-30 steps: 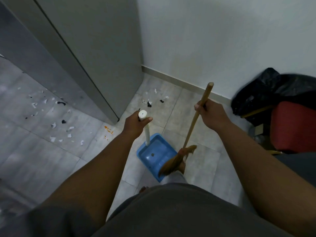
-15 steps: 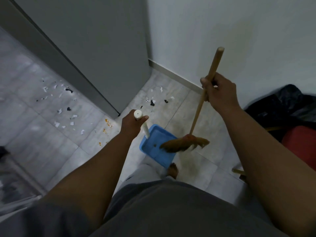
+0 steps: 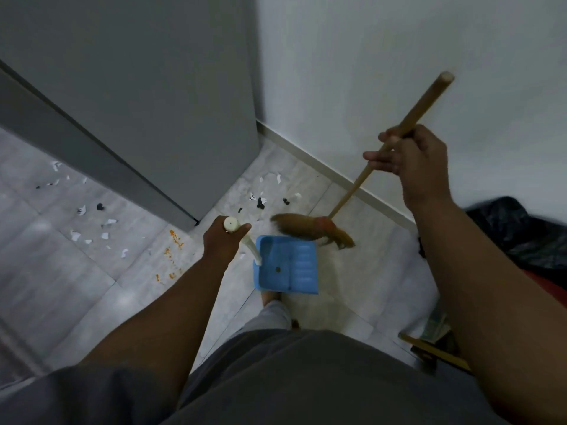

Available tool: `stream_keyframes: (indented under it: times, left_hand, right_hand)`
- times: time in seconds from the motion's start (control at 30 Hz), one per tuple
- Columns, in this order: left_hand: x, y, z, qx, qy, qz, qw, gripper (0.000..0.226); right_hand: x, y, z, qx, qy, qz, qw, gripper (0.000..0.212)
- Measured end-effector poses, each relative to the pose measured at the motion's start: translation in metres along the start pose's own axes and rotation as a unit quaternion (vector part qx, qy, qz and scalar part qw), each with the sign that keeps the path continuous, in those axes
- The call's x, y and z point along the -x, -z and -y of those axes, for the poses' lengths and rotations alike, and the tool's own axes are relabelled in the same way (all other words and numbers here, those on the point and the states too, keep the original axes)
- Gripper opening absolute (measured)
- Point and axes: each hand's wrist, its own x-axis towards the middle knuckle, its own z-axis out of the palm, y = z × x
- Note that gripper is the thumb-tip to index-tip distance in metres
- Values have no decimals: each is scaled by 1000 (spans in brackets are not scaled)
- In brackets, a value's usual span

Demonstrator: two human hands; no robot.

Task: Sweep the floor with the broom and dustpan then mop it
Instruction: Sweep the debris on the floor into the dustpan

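Observation:
A blue dustpan (image 3: 288, 268) stands on the grey tiled floor in front of my feet, with a small dark bit inside it. My left hand (image 3: 222, 242) grips the top of its white upright handle (image 3: 231, 224). My right hand (image 3: 411, 161) holds the wooden stick of the broom (image 3: 310, 228) near its upper end, some fingers loosely extended. The brown bristle head hovers blurred at the far edge of the dustpan. White and black scraps (image 3: 264, 199) lie in the corner just beyond the bristles.
A tall grey cabinet (image 3: 153, 102) fills the left back, beside a white wall (image 3: 399, 56) with a skirting board. More paper scraps (image 3: 92, 222) and orange crumbs (image 3: 173, 250) lie on the left floor. A black bag (image 3: 518, 231) and a wooden frame (image 3: 429, 348) sit at right.
The broom head has swung up and away from me, from over the dustpan toward the corner scraps. My right hand rose and shifted right. The dustpan has moved slightly.

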Motion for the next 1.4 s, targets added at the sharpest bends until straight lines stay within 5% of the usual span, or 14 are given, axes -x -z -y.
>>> stream_keyframes:
  times: [0.13, 0.27, 0.43, 0.53, 0.77, 0.97, 1.17, 1.4]
  left_hand:
    - [-30, -3, -12, 35, 23, 14, 999, 38]
    - [-53, -5, -24, 18, 38, 22, 999, 33]
    - [-61, -7, -31, 15, 44, 4, 999, 30]
    - [-58, -8, -35, 27, 61, -20, 998, 29]
    - [-32, -28, -47, 43, 122, -93, 987, 33]
    - [4, -55, -54, 73, 173, -160, 969, 32]
    - [38, -74, -51, 137, 207, -215, 945, 31]
    - [61, -81, -32, 243, 239, -242, 908, 30]
  right_hand:
    - [-38, -14, 21, -147, -91, 20, 985, 41]
    - [-75, -33, 26, -110, -158, 28, 981, 54]
    - [-109, -55, 13, -54, -234, 117, 964, 12]
    - [-135, -65, 0, -47, -266, 162, 949, 7]
    - [-182, -58, -65, 148, -483, 216, 836, 30]
    - [-213, -51, -99, 113, -534, 221, 808, 24]
    - [-231, -42, -121, -74, -605, 204, 766, 17]
    - [-244, -27, -161, -58, -609, 157, 775, 27]
